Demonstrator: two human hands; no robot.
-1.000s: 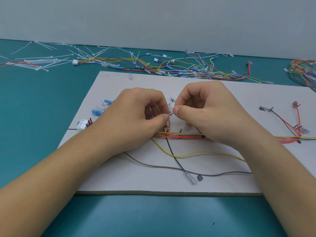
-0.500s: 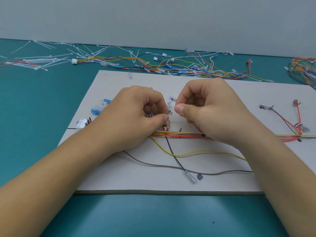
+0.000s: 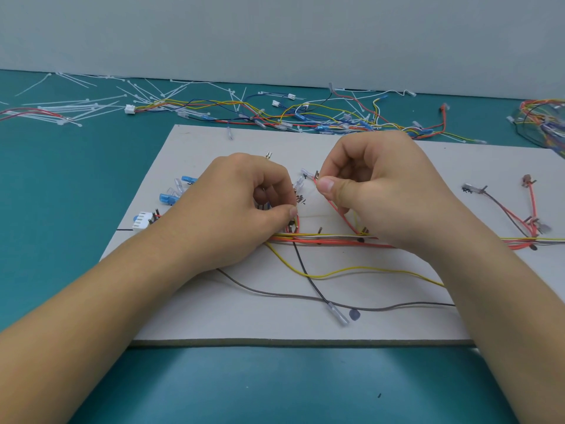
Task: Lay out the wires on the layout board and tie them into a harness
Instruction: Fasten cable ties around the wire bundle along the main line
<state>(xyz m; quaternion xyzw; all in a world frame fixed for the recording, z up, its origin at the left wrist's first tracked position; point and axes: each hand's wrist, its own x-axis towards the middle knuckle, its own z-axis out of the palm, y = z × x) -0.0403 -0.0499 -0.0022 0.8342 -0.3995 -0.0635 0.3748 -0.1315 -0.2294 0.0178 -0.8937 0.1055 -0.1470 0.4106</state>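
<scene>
A grey layout board (image 3: 195, 319) lies on the teal table with a bundle of red, yellow and white wires (image 3: 324, 238) running left to right across its middle between pegs. My left hand (image 3: 241, 206) rests on the board with thumb and fingers curled, pinching the wires near a peg at the bundle's left part. My right hand (image 3: 373, 191) pinches a red wire (image 3: 339, 214) just below its clear terminal (image 3: 306, 173), lifted above the board. A loose yellow wire (image 3: 342, 270), a black wire (image 3: 308, 276) and a grey wire (image 3: 275, 293) trail toward me.
Blue and clear terminals (image 3: 172, 194) and a white connector (image 3: 143, 220) sit at the board's left. A branch of red wires (image 3: 530, 209) ends at the board's right. Loose wires (image 3: 305, 116) and white cable ties (image 3: 76, 105) litter the table behind; another wire heap (image 3: 544, 120) lies far right.
My right hand has lifted up and away a little, drawing the red wire's terminal end up off the board. My left hand has stayed put on the bundle.
</scene>
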